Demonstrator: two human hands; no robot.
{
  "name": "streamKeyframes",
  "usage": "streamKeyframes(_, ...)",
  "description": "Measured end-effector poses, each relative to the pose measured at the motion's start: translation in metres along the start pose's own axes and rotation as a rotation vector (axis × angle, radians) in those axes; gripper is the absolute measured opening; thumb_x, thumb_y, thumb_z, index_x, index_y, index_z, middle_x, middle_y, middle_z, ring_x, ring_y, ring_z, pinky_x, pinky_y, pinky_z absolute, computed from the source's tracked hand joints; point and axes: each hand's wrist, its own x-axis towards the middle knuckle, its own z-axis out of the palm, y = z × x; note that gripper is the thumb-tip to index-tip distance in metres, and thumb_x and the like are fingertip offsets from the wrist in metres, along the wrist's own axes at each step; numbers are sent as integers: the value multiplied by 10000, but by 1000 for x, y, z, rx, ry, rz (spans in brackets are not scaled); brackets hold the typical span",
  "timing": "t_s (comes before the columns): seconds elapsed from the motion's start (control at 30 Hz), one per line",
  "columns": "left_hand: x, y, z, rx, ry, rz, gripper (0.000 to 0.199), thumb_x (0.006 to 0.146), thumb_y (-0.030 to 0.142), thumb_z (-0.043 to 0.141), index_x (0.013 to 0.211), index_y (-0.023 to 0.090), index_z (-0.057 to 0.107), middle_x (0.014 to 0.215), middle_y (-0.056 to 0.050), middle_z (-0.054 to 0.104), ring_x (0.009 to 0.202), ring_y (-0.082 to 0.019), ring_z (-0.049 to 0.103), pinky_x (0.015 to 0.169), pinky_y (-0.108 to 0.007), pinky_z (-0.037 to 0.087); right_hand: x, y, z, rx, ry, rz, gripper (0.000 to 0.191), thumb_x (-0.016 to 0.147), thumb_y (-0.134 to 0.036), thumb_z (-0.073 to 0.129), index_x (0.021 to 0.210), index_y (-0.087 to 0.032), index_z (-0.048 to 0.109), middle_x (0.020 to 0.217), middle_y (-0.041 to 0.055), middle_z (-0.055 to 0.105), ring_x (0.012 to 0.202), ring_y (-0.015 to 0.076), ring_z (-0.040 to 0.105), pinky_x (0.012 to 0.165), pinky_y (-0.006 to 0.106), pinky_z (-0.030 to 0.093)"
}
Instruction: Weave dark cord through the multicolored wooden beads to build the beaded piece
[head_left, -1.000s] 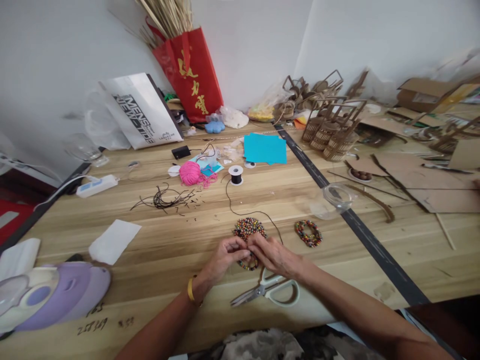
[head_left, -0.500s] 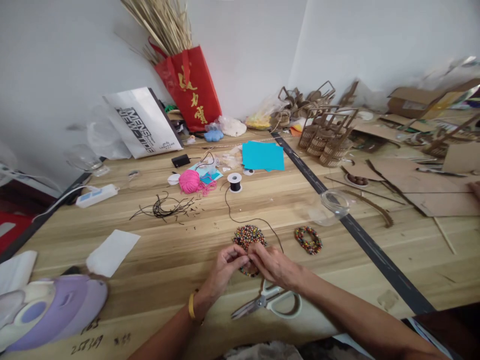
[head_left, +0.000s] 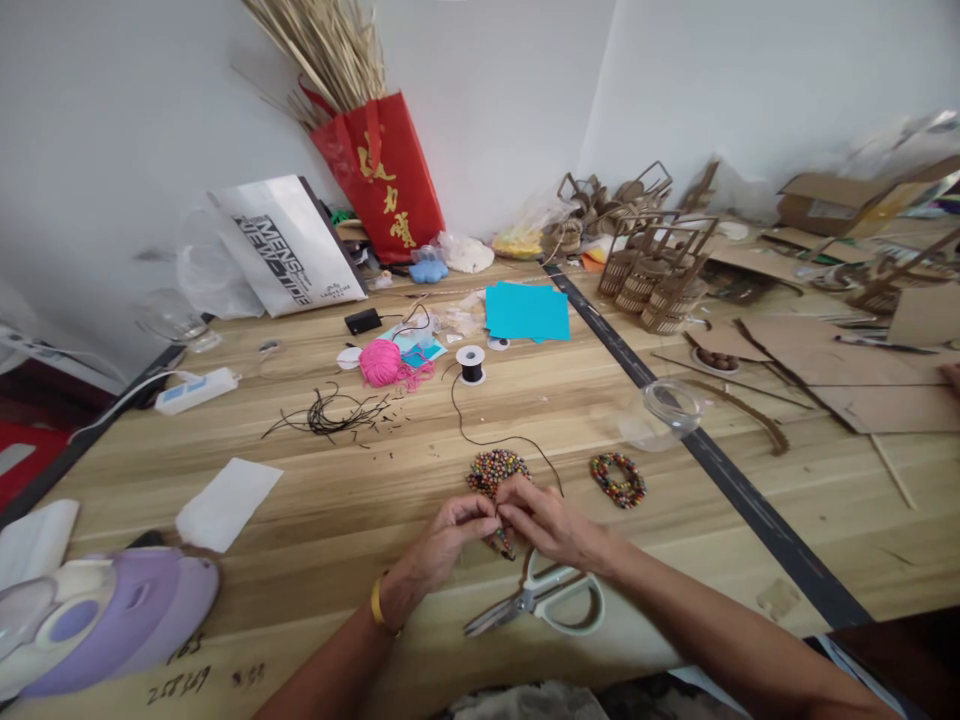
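Fingertips pinched, my left hand (head_left: 441,538) and my right hand (head_left: 551,518) meet over the table and hold a thin black cord (head_left: 517,438) between them. Its length runs back to a white spool (head_left: 470,358) of black cord. A string of small multicoloured beads (head_left: 505,546) hangs below my fingers, partly hidden by them. Just beyond the hands lies a heap of similar beads (head_left: 496,464). A coiled beaded loop (head_left: 637,487) rests to the right. Scissors (head_left: 561,600) with pale handles lie beneath my right wrist, blades slightly apart.
Cut black cords (head_left: 326,412) and pink yarn (head_left: 381,362) lie left of the spool. Blue sheets (head_left: 527,311) sit behind. A clear round container (head_left: 673,405) stands right, near woven baskets (head_left: 664,305). A purple-and-white device (head_left: 135,620) occupies the left front.
My hands have shifted slightly, with the fingertips a little farther apart and the cord showing between them. The bead string below has swung into a narrower, drawn-together shape.
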Motion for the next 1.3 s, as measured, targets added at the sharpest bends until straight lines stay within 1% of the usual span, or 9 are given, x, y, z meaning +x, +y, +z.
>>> streamKeyframes(0.13, 0, 1, -4, -4, -13, 12, 288, 632, 374, 783, 652, 124, 642, 654, -15, 565, 678, -136, 498, 675, -244, 388, 2, -2, -7, 101, -11, 28, 148, 935, -293, 468, 925, -161, 535, 700, -7, 563, 590, 90, 487, 511, 175, 369)
streamKeyframes(0.2, 0, 1, -8, -24, -7, 26, 265, 642, 352, 778, 669, 124, 645, 664, -16, 572, 685, -137, 502, 682, -245, 386, 3, -2, -9, 113, -33, 16, 143, 910, -277, 511, 880, -148, 567, 728, 9, 582, 630, 98, 508, 527, 177, 378)
streamKeyframes(0.3, -1, 2, -12, -36, -24, 32, 235, 654, 319, 769, 681, 122, 644, 684, -18, 585, 685, -134, 507, 684, -246, 387, 4, -2, -10, 115, -39, -31, 131, 896, -250, 538, 873, -137, 600, 771, 32, 609, 678, 111, 542, 577, 194, 409)
streamKeyframes(0.47, -3, 4, -12, 48, -67, 19, 250, 662, 332, 759, 688, 116, 636, 670, -19, 582, 677, -138, 513, 674, -250, 389, 5, 2, -8, 30, -27, -139, 157, 923, -264, 522, 865, -146, 609, 795, 49, 614, 743, 135, 561, 681, 241, 434)
streamKeyframes(0.67, -4, 7, -12, 141, -85, -2, 301, 689, 402, 724, 699, 124, 611, 662, -17, 574, 660, -140, 517, 656, -251, 395, 4, 0, -9, -86, -49, -220, 153, 962, -213, 427, 914, -159, 562, 852, 68, 604, 806, 150, 550, 713, 255, 440)
streamKeyframes(0.83, -5, 13, -12, 263, -68, 2, 340, 692, 444, 718, 681, 127, 595, 659, -6, 555, 651, -124, 486, 645, -234, 373, 3, 0, -12, -187, -65, -239, 162, 976, -219, 386, 957, -164, 537, 876, 73, 580, 824, 150, 549, 725, 252, 450)
streamKeyframes(0.93, -4, 14, -13, 297, -84, -9, 372, 691, 480, 710, 679, 132, 577, 659, -6, 559, 645, -123, 487, 629, -231, 368, 2, -1, -14, -253, -84, -232, 174, 984, -219, 366, 959, -169, 530, 879, 69, 573, 827, 147, 552, 712, 243, 441)
streamKeyframes(1.17, 0, 5, -20, 347, -132, -21, 404, 716, 513, 679, 697, 129, 554, 648, -9, 557, 607, -116, 505, 593, -229, 388, -2, 1, -14, -347, -86, -240, 164, 988, -251, 382, 965, -178, 528, 892, 58, 571, 826, 135, 562, 661, 223, 405)
streamKeyframes(1.3, -1, 2, -21, 362, -145, -18, 363, 746, 474, 667, 708, 136, 539, 658, -10, 565, 625, -124, 536, 609, -235, 416, -3, 3, -11, -416, -89, -227, 192, 996, -246, 358, 956, -173, 531, 895, 60, 576, 832, 137, 564, 646, 229, 384)
